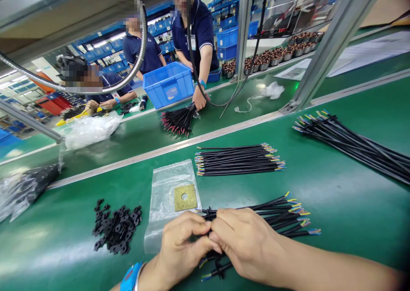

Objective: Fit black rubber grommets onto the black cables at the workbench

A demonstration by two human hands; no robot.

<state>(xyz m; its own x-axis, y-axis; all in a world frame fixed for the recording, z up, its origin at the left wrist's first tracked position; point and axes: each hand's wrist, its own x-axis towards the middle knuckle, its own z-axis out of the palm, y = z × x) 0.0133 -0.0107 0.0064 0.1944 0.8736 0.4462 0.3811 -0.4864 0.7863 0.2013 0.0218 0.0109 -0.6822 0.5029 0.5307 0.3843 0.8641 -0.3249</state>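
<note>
At the front centre, my left hand (pixel 184 242) and my right hand (pixel 243 240) meet, fingertips pinched together around a small black part near the stripped end of a black cable. The part is mostly hidden by the fingers. Under and behind my right hand spreads a bunch of black cables (pixel 282 216) with coloured wire ends. Two cable ends wearing black clips (pixel 219 269) poke out below my hands. Left of my hands lies a pile of small black plastic clips (pixel 117 229). A yellow square sponge with a hole (pixel 192 197) rests on a clear plastic bag (pixel 163 184).
Behind my hands lies a row of black cables (pixel 237 161); another bundle (pixel 352 141) is at the right. Across a metal rail (pixel 128 159), a person's hand (pixel 199 99) holds red-ended cables (pixel 179 120) near a blue bin (pixel 169 86). Two more people are at the left.
</note>
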